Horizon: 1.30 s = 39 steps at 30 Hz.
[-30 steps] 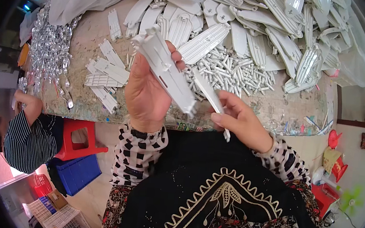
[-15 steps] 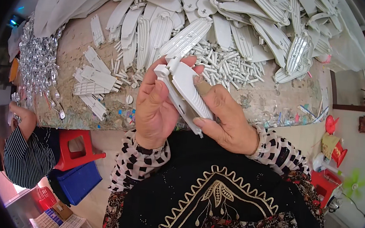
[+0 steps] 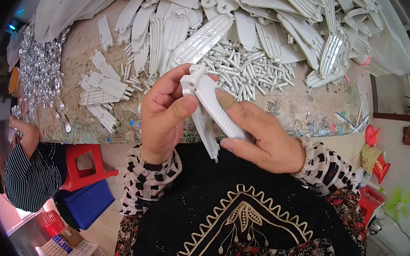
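A white plastic hinged piece (image 3: 216, 110) is held between both hands above the table's near edge. Two long leaves meet at a knuckled joint at its upper left end; the leaves stand apart in a narrow V. My left hand (image 3: 164, 116) is closed around the joint end, thumb in front, fingers partly hidden behind. With thumb and fingers, my right hand (image 3: 270, 141) grips the ribbed upper leaf; a tan wrap (image 3: 226, 100) covers one of its digits. Beyond the hands lie a heap of small white pegs (image 3: 255, 71) and many long white plastic panels (image 3: 174, 36).
Short slotted white pieces (image 3: 106, 87) lie at left on the worn table (image 3: 83, 32). Shiny silver strands (image 3: 40, 70) hang over its left edge. A person in a striped shirt (image 3: 33, 173) sits beside a red stool (image 3: 90, 169) and blue bin (image 3: 90, 206). A green fan (image 3: 398, 203) stands right.
The two leaves have spread farther apart, the lower one now pointing more steeply down. My right hand has shifted slightly right with the ribbed leaf, and my left hand slightly left.
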### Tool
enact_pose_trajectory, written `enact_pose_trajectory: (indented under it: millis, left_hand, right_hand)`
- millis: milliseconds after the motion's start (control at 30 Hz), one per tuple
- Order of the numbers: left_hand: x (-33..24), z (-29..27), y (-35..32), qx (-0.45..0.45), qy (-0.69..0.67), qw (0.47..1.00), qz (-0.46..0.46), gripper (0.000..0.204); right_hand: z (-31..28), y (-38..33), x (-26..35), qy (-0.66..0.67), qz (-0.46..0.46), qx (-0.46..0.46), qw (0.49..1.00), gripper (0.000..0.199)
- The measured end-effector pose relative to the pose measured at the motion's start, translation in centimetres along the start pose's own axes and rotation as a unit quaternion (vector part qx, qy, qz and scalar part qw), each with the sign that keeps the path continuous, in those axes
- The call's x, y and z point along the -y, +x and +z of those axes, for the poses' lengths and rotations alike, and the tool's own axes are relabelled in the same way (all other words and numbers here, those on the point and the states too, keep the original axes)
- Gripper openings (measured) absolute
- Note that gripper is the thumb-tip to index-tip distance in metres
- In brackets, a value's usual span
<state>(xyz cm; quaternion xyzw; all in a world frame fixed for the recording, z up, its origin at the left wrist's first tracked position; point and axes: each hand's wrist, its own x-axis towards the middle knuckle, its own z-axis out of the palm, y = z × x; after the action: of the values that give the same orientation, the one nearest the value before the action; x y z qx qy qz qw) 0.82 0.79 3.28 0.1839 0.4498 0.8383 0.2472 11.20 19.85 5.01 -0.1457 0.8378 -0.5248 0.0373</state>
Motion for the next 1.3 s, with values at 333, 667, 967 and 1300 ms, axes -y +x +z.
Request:
enact_pose_trajectory:
  millis: [333,667,967,1300]
  left_hand:
    - [1.3,0.9,0.6,-0.038,-0.071,0.995,-0.062,0.060]
    - [2.2,2.3,-0.5,-0.030,0.042,0.998,-0.024,0.058]
    - [1.2,1.4,-2.0,0.247,0.342,0.902,-0.096,0.082]
    - [2.1,1.2,-2.8,0.300,0.497,0.810,-0.077,0.030]
  right_hand:
    - [2.6,0.7,-1.4,-0.039,-0.016,-0.113,0.993,0.073]
    - [2.1,0.4,-0.9,-0.151,0.062,-0.073,0.984,0.075]
    - [-0.5,-2.2,-1.1,-0.105,-0.111,-0.091,0.984,0.030]
    - [-1.2,-4.9,-3.2,0.048,0.034,-0.051,0.997,0.025]
